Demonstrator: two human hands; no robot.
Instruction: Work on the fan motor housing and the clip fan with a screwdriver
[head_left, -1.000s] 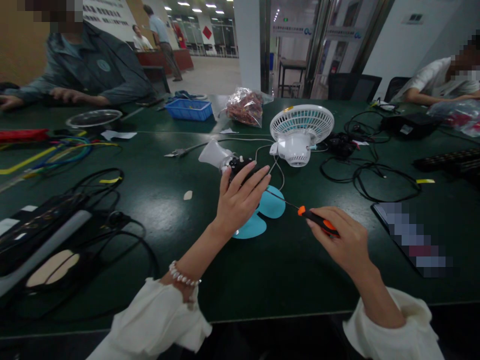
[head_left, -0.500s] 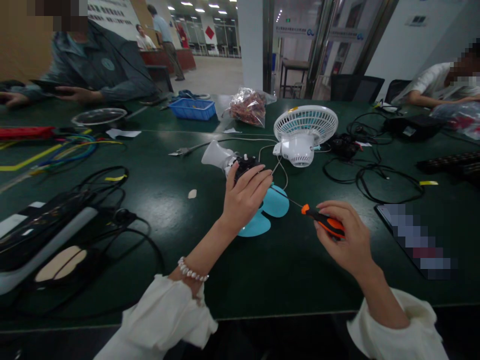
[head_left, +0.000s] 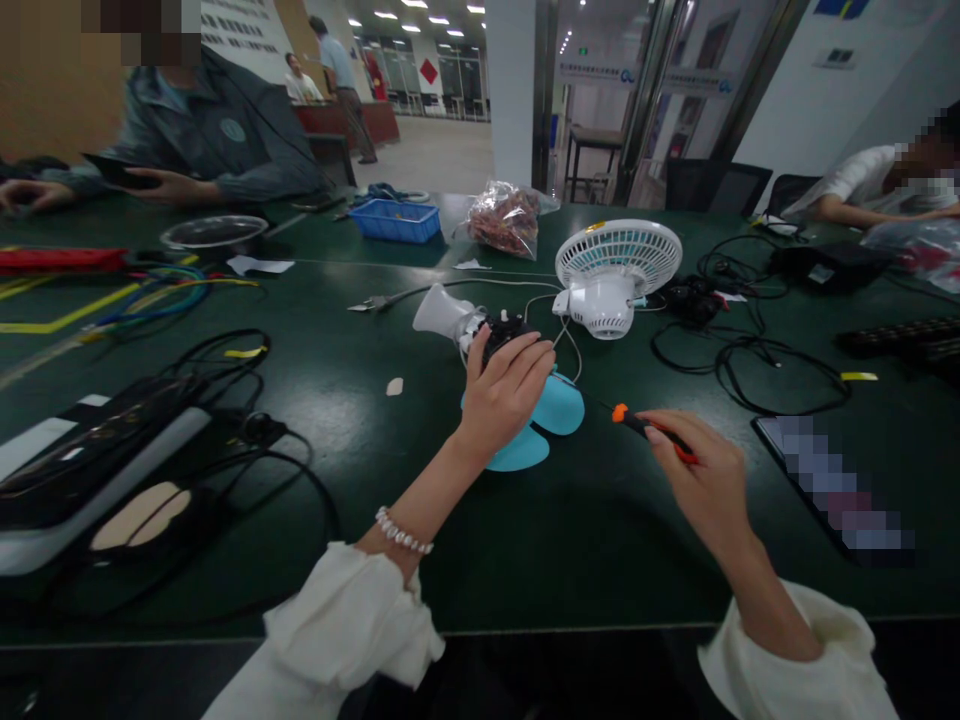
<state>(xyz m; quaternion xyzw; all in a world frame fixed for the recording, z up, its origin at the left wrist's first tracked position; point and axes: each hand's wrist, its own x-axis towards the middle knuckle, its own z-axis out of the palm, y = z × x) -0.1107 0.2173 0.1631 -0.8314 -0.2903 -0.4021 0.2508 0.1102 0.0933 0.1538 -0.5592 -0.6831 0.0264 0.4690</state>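
Observation:
My left hand point(head_left: 504, 400) is closed over a black fan motor point(head_left: 498, 334), whose far side shows above the fingers. A white flared fan part point(head_left: 439, 312) joins the motor on its left. Light-blue fan blades point(head_left: 561, 404) lie beneath and to the right of this hand, partly covered by it. In my right hand point(head_left: 706, 478) is an orange-and-black screwdriver point(head_left: 631, 420), its thin shaft pointing left towards the motor. The tip is too faint to tell whether it touches anything. Behind stands a white fan head point(head_left: 600, 300) with a round cage, joined to a thin cable.
A blue plastic basket point(head_left: 396, 222) and a clear bag of reddish parts point(head_left: 507, 222) lie farther back. Left are a power strip point(head_left: 82, 450) and cables; at right, coiled black cable point(head_left: 739, 372) and a phone point(head_left: 832, 490). Other people sit across the table.
The screwdriver and my right hand have shifted slightly right, away from the motor, with the handle turned a little. My left hand keeps its hold. The whole view has shifted slightly.

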